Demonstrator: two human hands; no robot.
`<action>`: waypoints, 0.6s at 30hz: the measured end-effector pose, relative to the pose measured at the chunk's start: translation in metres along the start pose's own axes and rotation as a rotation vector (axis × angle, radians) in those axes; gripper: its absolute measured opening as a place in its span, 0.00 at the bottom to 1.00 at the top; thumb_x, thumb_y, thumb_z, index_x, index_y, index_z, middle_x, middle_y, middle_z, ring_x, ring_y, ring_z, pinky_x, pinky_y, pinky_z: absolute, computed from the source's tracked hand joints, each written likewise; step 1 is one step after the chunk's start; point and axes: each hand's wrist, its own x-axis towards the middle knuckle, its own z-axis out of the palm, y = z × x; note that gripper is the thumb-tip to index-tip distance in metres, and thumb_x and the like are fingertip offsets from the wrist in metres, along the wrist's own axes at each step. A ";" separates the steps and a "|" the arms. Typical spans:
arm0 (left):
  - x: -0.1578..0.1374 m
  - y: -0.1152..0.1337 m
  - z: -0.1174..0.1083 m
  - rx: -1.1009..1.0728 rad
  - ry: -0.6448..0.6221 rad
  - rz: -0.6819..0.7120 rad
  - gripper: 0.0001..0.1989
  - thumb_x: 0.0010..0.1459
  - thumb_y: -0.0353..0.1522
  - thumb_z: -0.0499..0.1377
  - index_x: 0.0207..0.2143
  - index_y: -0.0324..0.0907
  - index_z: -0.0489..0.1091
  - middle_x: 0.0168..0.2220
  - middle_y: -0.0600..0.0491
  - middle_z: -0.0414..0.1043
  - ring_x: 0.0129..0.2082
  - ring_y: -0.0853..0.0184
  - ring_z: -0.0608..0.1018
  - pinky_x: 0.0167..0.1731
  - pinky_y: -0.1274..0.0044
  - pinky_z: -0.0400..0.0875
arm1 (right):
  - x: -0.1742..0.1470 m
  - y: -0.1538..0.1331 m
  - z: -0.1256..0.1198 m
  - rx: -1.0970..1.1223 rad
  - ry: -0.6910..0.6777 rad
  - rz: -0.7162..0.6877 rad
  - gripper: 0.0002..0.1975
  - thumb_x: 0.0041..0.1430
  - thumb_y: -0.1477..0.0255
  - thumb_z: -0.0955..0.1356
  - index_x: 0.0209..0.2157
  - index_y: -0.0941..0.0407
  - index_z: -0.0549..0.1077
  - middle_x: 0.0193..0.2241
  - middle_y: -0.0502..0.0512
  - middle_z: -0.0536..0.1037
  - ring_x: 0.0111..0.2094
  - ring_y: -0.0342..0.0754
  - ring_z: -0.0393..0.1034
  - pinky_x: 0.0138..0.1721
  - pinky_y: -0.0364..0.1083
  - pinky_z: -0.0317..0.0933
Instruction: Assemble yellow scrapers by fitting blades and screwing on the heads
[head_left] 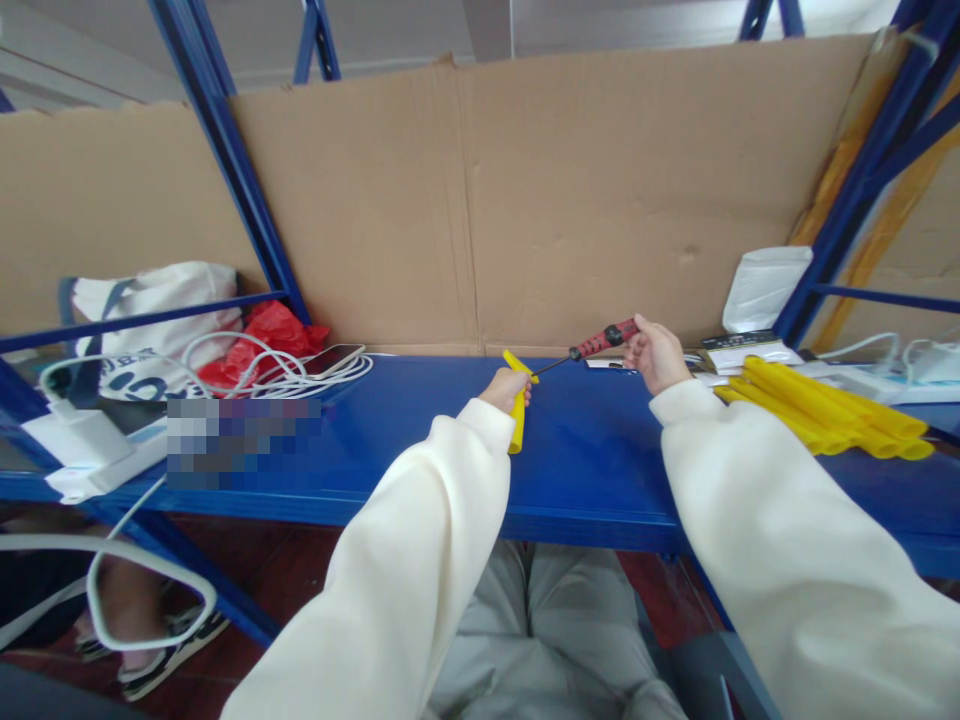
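Observation:
My left hand (505,388) is closed around a yellow T-shaped plastic piece (517,432), its tube-like handle pointing down toward me and its crosspiece at the top. In my right hand (657,356) is the end of a screwdriver (600,341) with a red and black handle. The screwdriver slants down to the left, and its thin shaft reaches the head of the yellow piece by my left fingers. Whether the tip sits in a screw is too small to tell. Both hands are above the blue table (592,470).
Several yellow tubes (832,405) lie at the right, beside a black and white packet (750,350) and a white pouch (766,288). Coiled white cables (300,375), a red plastic bag (274,335), a cloth bag (161,300) and a power strip (112,465) are at the left. Cardboard (600,190) stands behind.

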 end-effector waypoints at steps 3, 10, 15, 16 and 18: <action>0.001 0.000 0.000 -0.012 -0.003 -0.009 0.05 0.60 0.21 0.55 0.32 0.35 0.67 0.15 0.60 0.57 0.13 0.76 0.60 0.16 0.82 0.54 | -0.001 0.000 0.000 -0.009 -0.028 0.006 0.24 0.43 0.54 0.74 0.25 0.52 0.58 0.10 0.39 0.56 0.12 0.39 0.54 0.12 0.39 0.50; 0.003 0.000 0.000 -0.010 0.000 -0.021 0.04 0.61 0.23 0.54 0.34 0.33 0.69 0.15 0.59 0.58 0.14 0.76 0.60 0.16 0.82 0.54 | -0.002 -0.002 0.000 -0.016 -0.063 0.000 0.20 0.50 0.56 0.71 0.26 0.53 0.60 0.13 0.43 0.62 0.14 0.40 0.57 0.13 0.39 0.53; 0.000 0.000 0.001 -0.002 -0.001 -0.005 0.07 0.60 0.20 0.53 0.30 0.34 0.66 0.15 0.60 0.57 0.13 0.77 0.59 0.16 0.82 0.54 | -0.004 -0.003 0.003 -0.002 -0.050 0.002 0.19 0.49 0.59 0.72 0.26 0.53 0.60 0.14 0.42 0.63 0.14 0.39 0.56 0.13 0.38 0.52; 0.000 0.000 0.001 -0.003 -0.002 -0.003 0.07 0.60 0.20 0.53 0.30 0.35 0.66 0.15 0.60 0.57 0.13 0.77 0.59 0.16 0.82 0.54 | -0.004 -0.003 0.003 -0.001 -0.037 0.000 0.20 0.48 0.58 0.73 0.26 0.53 0.60 0.14 0.41 0.62 0.14 0.38 0.55 0.13 0.38 0.52; 0.000 0.000 0.001 -0.006 0.000 -0.003 0.07 0.60 0.20 0.54 0.29 0.35 0.66 0.15 0.60 0.57 0.13 0.77 0.59 0.16 0.82 0.54 | -0.005 -0.003 0.004 -0.004 -0.015 -0.015 0.22 0.45 0.57 0.75 0.26 0.53 0.60 0.14 0.40 0.60 0.14 0.37 0.54 0.12 0.37 0.51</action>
